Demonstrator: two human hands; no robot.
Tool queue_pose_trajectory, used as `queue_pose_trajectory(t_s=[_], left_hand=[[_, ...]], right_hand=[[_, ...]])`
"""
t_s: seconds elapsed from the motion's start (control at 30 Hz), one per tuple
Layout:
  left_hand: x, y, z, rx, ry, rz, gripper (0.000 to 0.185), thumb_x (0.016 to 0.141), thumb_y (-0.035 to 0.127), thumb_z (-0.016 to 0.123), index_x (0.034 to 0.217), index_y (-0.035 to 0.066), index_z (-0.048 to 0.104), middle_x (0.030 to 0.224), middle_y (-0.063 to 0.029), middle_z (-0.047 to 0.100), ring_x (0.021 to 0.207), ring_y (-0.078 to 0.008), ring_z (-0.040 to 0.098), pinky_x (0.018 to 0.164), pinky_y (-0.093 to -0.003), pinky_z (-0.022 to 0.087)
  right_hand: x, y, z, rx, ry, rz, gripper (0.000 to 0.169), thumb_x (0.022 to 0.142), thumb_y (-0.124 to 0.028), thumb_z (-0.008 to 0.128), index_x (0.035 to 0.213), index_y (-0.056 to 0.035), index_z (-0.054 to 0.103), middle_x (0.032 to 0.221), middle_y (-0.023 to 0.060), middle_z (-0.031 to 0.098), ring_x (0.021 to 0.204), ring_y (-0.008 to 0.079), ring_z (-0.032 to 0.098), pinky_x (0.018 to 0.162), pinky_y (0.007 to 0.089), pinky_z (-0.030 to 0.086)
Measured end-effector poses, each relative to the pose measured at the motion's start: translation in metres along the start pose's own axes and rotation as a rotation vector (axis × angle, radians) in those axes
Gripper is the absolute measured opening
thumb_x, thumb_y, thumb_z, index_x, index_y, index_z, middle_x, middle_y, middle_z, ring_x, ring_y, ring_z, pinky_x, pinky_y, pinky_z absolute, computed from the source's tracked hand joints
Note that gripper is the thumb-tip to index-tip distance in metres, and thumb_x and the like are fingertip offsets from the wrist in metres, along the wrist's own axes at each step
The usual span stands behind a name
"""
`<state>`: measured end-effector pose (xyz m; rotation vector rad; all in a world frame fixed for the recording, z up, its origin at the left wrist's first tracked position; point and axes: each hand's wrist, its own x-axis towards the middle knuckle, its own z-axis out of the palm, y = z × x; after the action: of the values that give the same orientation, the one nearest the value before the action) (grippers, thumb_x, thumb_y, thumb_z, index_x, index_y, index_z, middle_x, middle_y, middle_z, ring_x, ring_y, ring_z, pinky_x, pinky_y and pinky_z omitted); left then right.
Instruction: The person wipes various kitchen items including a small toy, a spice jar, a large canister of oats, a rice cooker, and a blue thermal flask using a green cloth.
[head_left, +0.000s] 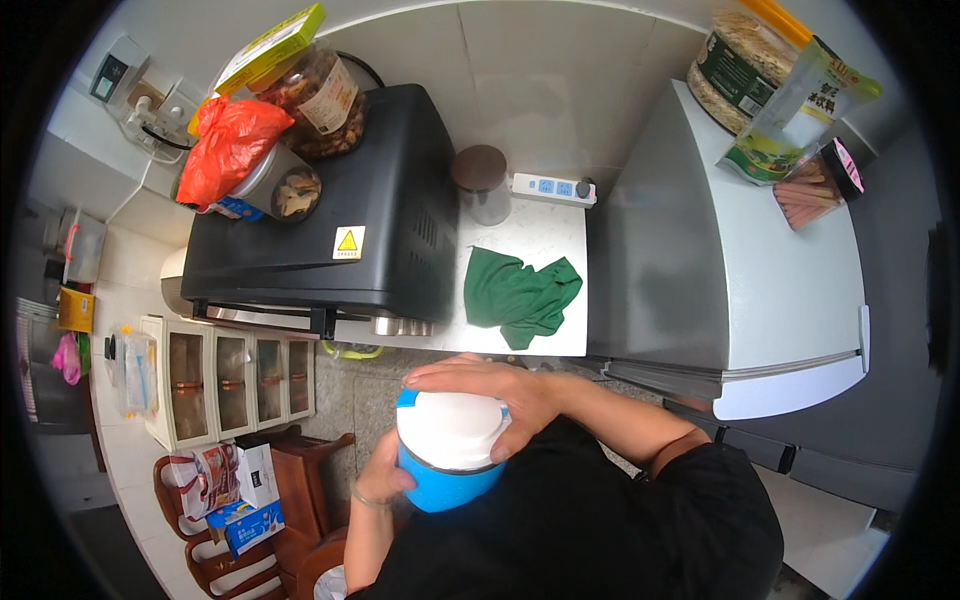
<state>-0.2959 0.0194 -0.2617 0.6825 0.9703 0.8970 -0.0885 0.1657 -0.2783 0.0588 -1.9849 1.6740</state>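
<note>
In front of my chest I hold a blue container (448, 486) with a white lid (448, 426). My left hand (382, 466) grips the blue body from the left, its thumb on the near side. Over the lid's far right edge lies my right hand (517, 395), fingers along the far rim and thumb on the near right side. The lid sits on the body, with a blue tab at its left. Beyond the hands, a crumpled green cloth (517, 292) rests on the white countertop (559, 341).
A black oven (405, 165) stands left, with jars and a red plastic bag (229, 154) on top. Behind the cloth are a brown-lidded jar (482, 187) and a power strip (553, 189). A grey refrigerator (660, 247) rises right. Wooden chairs (225, 570) stand lower left.
</note>
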Motion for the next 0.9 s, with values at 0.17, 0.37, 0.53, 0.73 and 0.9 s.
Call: queue_pose_trajectory(t_s=[0.17,0.37,0.53,0.73,0.9], left_hand=[[-0.01,-0.024,-0.006,-0.13,0.173,0.101,0.114,0.055,0.061,0.08,0.136,-0.005,0.034,0.131,-0.0134,0.05,0.119,-0.0232,0.049,0.101,-0.0354,0.04],[-0.032,-0.057,-0.015,-0.385,0.311,0.079,0.105,0.059,0.06,0.077,0.137,0.001,0.037,0.132,-0.0123,0.05,0.118,-0.0237,0.051,0.099,-0.04,0.044],[-0.042,-0.055,-0.003,-0.406,0.438,0.129,0.106,0.06,0.063,0.075,0.138,0.003,0.035,0.133,-0.0123,0.049,0.12,-0.0266,0.049,0.099,-0.043,0.044],[-0.05,-0.077,-0.006,-0.421,0.612,0.233,0.106,0.066,0.069,0.067,0.141,0.006,0.028,0.138,-0.013,0.043,0.123,-0.0288,0.046,0.1,-0.0463,0.041],[-0.051,-0.088,-0.006,-0.427,0.667,0.242,0.105,0.067,0.07,0.065,0.142,0.006,0.028,0.138,-0.0129,0.042,0.123,-0.0289,0.045,0.101,-0.0463,0.041]], right_hand=[[-0.012,0.09,-0.029,0.116,0.466,0.357,0.064,0.078,-0.028,0.07,0.135,-0.0107,0.046,0.132,0.0136,0.05,0.126,0.0272,0.042,0.109,0.0451,0.022],[-0.06,0.193,-0.034,-1.047,0.375,0.921,0.068,0.071,-0.034,0.075,0.133,-0.0291,0.048,0.144,0.0099,0.034,0.133,0.0399,0.025,0.102,0.0587,0.023],[-0.103,0.251,-0.042,-1.088,0.337,0.875,0.047,0.068,-0.018,0.074,0.113,-0.0217,0.062,0.119,0.011,0.051,0.11,0.0361,0.046,0.089,0.0487,0.04],[-0.07,0.229,-0.136,-1.182,1.003,0.843,0.035,0.066,-0.007,0.066,0.1,-0.0151,0.064,0.103,0.0111,0.058,0.094,0.0345,0.053,0.083,0.0443,0.045],[-0.054,0.245,-0.187,-0.995,0.594,1.436,0.058,0.084,-0.036,0.059,0.138,-0.0233,0.042,0.148,0.0064,0.027,0.134,0.0346,0.025,0.104,0.0573,0.025]])
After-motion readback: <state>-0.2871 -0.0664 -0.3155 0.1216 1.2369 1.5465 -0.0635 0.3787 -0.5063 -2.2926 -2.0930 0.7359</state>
